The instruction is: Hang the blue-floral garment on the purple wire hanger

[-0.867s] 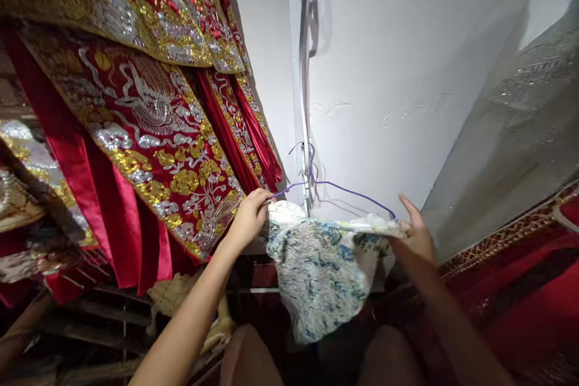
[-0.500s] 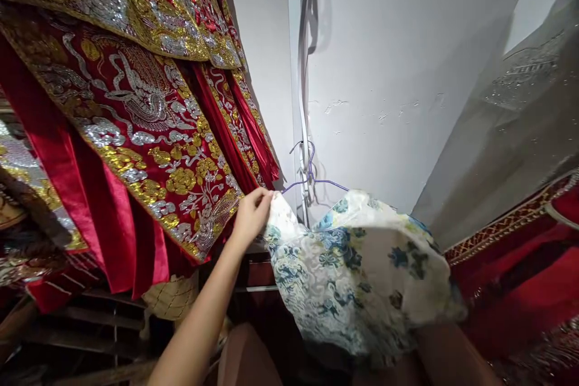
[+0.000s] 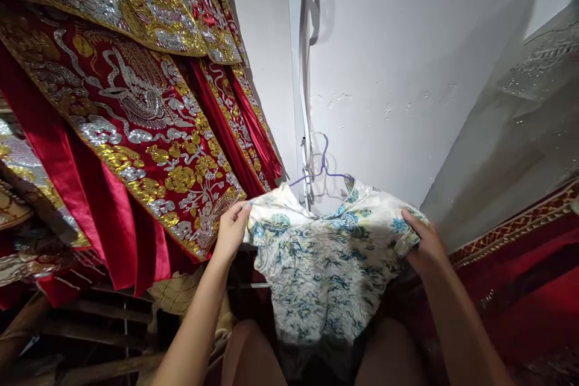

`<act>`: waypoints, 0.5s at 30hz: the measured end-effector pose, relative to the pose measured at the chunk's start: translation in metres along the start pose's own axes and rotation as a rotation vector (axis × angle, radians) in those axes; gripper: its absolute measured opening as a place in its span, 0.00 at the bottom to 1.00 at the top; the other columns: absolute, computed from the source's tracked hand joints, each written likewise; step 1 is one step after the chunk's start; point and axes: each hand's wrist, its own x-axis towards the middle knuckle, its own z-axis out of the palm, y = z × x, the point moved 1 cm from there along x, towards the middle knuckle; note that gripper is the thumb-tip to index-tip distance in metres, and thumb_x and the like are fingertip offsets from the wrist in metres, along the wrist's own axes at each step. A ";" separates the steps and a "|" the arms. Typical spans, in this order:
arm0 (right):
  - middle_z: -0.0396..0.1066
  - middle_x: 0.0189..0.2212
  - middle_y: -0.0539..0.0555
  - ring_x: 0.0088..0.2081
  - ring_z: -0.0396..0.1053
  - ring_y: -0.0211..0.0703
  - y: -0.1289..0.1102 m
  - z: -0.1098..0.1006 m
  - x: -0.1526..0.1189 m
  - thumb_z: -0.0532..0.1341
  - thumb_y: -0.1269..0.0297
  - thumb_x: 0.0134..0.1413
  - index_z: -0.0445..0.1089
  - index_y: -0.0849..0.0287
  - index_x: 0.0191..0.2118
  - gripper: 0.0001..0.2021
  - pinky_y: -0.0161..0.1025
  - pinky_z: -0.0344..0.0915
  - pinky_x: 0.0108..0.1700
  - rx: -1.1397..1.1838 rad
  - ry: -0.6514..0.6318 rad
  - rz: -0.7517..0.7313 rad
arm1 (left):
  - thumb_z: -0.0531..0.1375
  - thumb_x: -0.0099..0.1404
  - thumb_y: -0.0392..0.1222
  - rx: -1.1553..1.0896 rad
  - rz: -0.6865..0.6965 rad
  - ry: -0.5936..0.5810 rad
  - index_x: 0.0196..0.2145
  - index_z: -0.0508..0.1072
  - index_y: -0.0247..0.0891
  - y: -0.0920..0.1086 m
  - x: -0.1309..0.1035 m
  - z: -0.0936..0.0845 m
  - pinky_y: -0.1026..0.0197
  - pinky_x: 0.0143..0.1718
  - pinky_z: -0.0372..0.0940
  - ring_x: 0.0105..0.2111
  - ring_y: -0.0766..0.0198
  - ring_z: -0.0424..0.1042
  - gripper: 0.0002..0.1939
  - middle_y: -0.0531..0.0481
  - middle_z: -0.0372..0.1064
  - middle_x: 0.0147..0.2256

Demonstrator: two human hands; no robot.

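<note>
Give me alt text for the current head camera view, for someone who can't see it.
Left hand and right hand hold the sleeves of a white and blue floral top spread on a purple hanger. A red costume with gold and silver embroidery hangs at left, beside a pale wall.

L grip (image 3: 233,226): fingers curled in, thumb pressed against them, pinch firm; sits a touch higher than R. L wrist (image 3: 222,258) approx. straight, in line w/ L forearm (image 3: 199,322), bare, slanting up & inward from bottom edge. R grip (image 3: 427,244): pinching too, thumb stretched fwd & L on top, other fingers mostly hidden beneath. R forearm (image 3: 459,319) bare, partly shaded, also angled inward. Grips well apart. L knee (image 3: 246,341), R knee (image 3: 389,341) below, btwn forearms.
</note>
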 end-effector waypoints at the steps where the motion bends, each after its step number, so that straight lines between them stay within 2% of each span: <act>1: 0.79 0.33 0.53 0.42 0.78 0.55 -0.007 0.001 0.000 0.74 0.58 0.40 0.77 0.55 0.44 0.21 0.48 0.76 0.43 0.008 0.022 -0.011 | 0.60 0.64 0.56 -0.042 0.012 0.040 0.45 0.76 0.34 0.010 0.003 0.004 0.61 0.35 0.66 0.34 0.59 0.72 0.23 0.46 0.74 0.36; 3: 0.80 0.36 0.54 0.41 0.78 0.54 -0.020 0.005 -0.006 0.73 0.59 0.40 0.77 0.56 0.45 0.22 0.46 0.76 0.43 0.039 0.023 -0.031 | 0.59 0.65 0.54 -0.050 0.090 0.045 0.56 0.70 0.38 0.034 0.007 0.011 0.55 0.46 0.68 0.46 0.54 0.72 0.26 0.42 0.72 0.49; 4: 0.80 0.39 0.55 0.41 0.78 0.53 -0.023 0.006 -0.014 0.72 0.57 0.43 0.76 0.56 0.47 0.22 0.45 0.76 0.43 0.058 0.008 -0.040 | 0.60 0.65 0.52 0.016 0.157 0.009 0.61 0.66 0.41 0.046 0.007 0.015 0.51 0.52 0.65 0.53 0.51 0.69 0.29 0.41 0.68 0.55; 7: 0.78 0.48 0.55 0.43 0.78 0.50 -0.017 -0.002 -0.049 0.69 0.53 0.50 0.74 0.51 0.53 0.24 0.44 0.76 0.43 0.077 -0.063 -0.035 | 0.63 0.61 0.44 0.442 0.358 -0.069 0.67 0.57 0.52 0.062 -0.003 0.026 0.38 0.64 0.49 0.67 0.42 0.49 0.39 0.43 0.50 0.67; 9: 0.77 0.51 0.54 0.46 0.77 0.52 0.001 -0.015 -0.081 0.70 0.52 0.48 0.74 0.48 0.54 0.25 0.44 0.76 0.45 0.055 -0.081 0.007 | 0.64 0.57 0.40 0.691 0.439 -0.049 0.67 0.58 0.54 0.053 -0.014 0.035 0.30 0.65 0.38 0.69 0.36 0.40 0.41 0.43 0.43 0.69; 11: 0.78 0.49 0.52 0.46 0.77 0.55 0.026 -0.027 -0.113 0.75 0.56 0.38 0.76 0.46 0.51 0.28 0.45 0.75 0.46 -0.011 -0.203 0.099 | 0.63 0.57 0.38 0.729 0.494 -0.056 0.66 0.59 0.51 0.033 -0.024 0.049 0.29 0.65 0.33 0.68 0.37 0.43 0.39 0.42 0.48 0.67; 13: 0.78 0.48 0.55 0.47 0.76 0.60 0.051 -0.029 -0.140 0.77 0.56 0.34 0.75 0.46 0.54 0.34 0.49 0.73 0.49 -0.068 -0.461 0.284 | 0.61 0.60 0.39 0.556 0.485 -0.076 0.62 0.63 0.46 0.011 -0.028 0.066 0.31 0.66 0.38 0.64 0.42 0.55 0.31 0.41 0.60 0.60; 15: 0.75 0.53 0.57 0.50 0.75 0.62 0.070 -0.019 -0.158 0.76 0.50 0.36 0.74 0.45 0.55 0.34 0.52 0.69 0.54 -0.079 -0.759 0.533 | 0.59 0.66 0.42 0.343 0.410 -0.067 0.56 0.68 0.42 -0.006 -0.024 0.086 0.35 0.62 0.53 0.56 0.47 0.65 0.20 0.41 0.66 0.53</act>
